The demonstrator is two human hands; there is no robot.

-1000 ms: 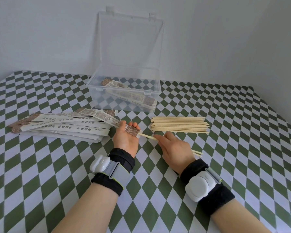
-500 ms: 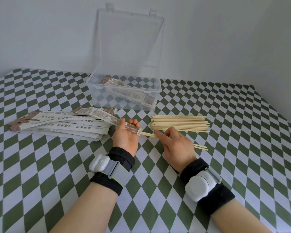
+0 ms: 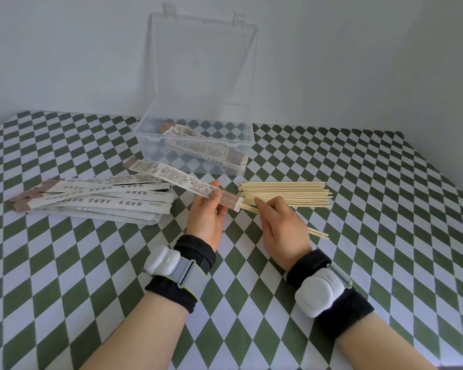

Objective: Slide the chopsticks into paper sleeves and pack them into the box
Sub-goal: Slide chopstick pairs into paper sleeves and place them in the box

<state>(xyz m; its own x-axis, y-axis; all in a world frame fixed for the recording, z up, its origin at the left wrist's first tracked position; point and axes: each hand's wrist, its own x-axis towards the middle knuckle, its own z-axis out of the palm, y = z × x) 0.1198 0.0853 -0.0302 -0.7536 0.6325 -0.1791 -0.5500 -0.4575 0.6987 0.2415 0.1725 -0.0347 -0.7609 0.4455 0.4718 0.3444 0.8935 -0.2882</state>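
The left hand [image 3: 207,216] pinches the patterned end of a paper sleeve [image 3: 182,180], and the right hand [image 3: 282,229] curls its fingers [image 3: 263,208] round a pair of chopsticks [image 3: 318,233] whose tips sit in the sleeve's mouth. The clear box [image 3: 155,153] (lid [image 3: 203,62] upright, filled sleeves [image 3: 211,153] inside) stands behind them on the worktop [image 3: 385,209].

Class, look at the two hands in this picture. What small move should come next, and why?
Probably the right hand should push the chopsticks further into the sleeve that the left hand holds. Only their tips are inside the sleeve's mouth, and their far ends stick out behind the right hand.
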